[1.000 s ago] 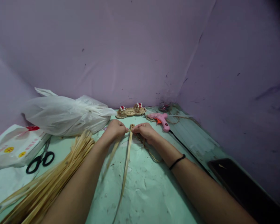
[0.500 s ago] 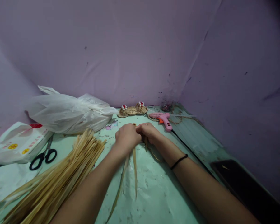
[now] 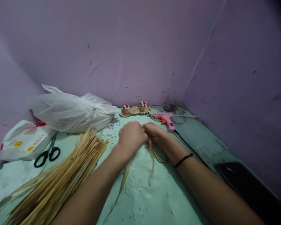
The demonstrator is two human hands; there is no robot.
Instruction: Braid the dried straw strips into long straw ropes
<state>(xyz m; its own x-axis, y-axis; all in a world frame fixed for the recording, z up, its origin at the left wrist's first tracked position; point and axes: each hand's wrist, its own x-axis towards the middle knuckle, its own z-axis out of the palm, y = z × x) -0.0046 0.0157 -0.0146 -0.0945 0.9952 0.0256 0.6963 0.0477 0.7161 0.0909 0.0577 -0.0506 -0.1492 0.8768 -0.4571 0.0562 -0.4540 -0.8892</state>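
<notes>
The dry plant strips [image 3: 125, 176] could come loose as a whole: this is the largest risk, and the cause would be a pinch which relaxes in one hand while the other pulls. Next, one strip could split, because it looks thin and dry, if the pull is uneven. The smallest trouble is a tangle, since the twisted cord [image 3: 158, 158] lies close to the hanging end on the right.

Taking the pink glue gun [image 3: 168, 117] as landmark, the strips are to its left and nearer to the person. Their upper part is hidden between the hands, and their ends hang below them, over the bench [image 3: 142, 200]. The left hand [image 3: 132, 134] is curled nearly closed, farther from the gun; the right hand [image 3: 152, 130], nearer to it, has bent fingers. Both seem to pinch the strips, but I cannot tell the exact grip.
</notes>
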